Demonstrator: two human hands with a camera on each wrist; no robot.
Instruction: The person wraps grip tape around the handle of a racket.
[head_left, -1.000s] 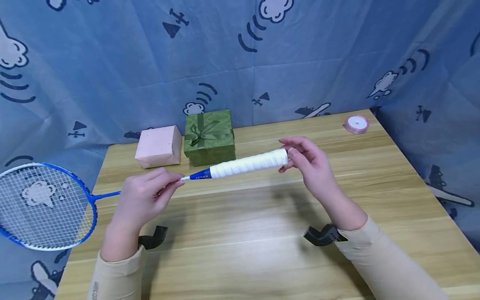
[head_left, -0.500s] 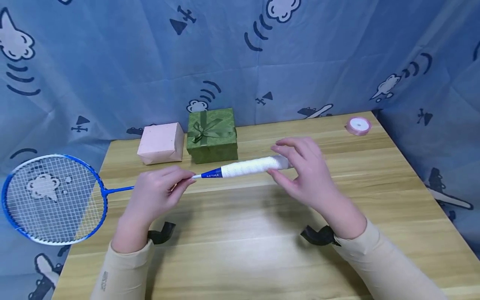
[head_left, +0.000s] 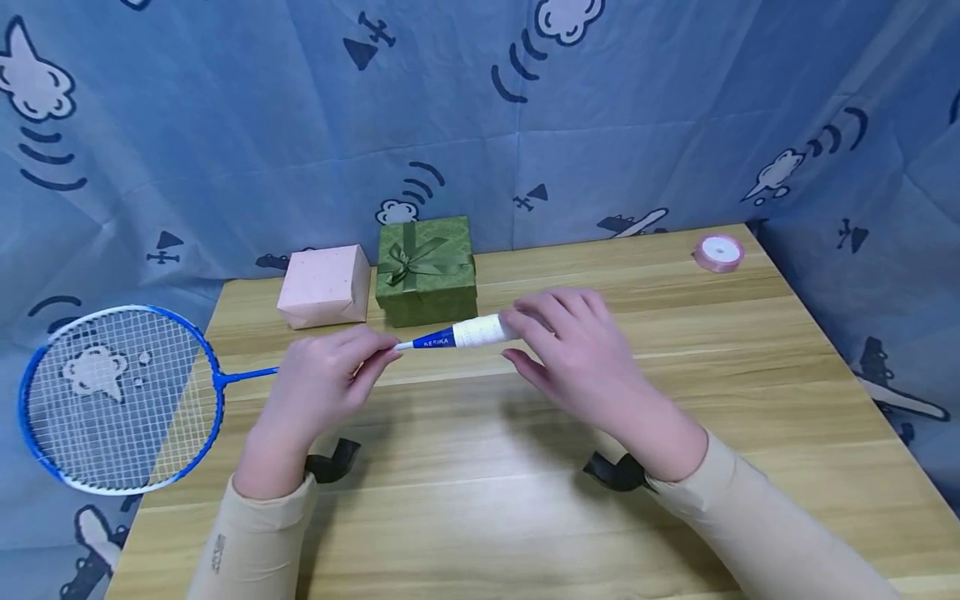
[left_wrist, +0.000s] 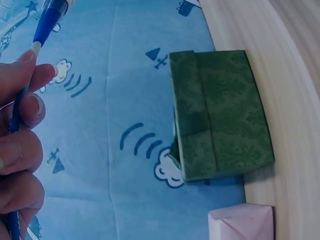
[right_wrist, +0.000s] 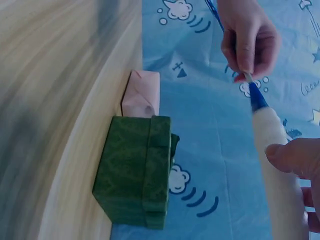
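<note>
A blue and white badminton racket [head_left: 487, 330] is held crosswise above the table, its strung head to the left. My left hand [head_left: 318, 375] pinches the thin shaft just left of the blue cone; in the left wrist view its fingers [left_wrist: 20, 150] curl along the shaft. My right hand [head_left: 581, 354] is curved loosely around the white-wrapped handle, hiding its butt end in the head view. In the right wrist view the right thumb [right_wrist: 290, 156] lies across the white grip [right_wrist: 280, 200], with fingertips showing on the far side.
Behind the racket, a pink wrapped box [head_left: 324, 286] stands beside a green gift box [head_left: 426, 275] with a ribbon bow. A pink ribbon spool [head_left: 718, 252] lies at the back right of the wooden table [head_left: 480, 500]. A patterned blue cloth [head_left: 450, 100] hangs behind.
My right hand has moved left from the handle's butt end onto the grip, closer to the blue cone. The racket and left hand have shifted slightly right in the view.
</note>
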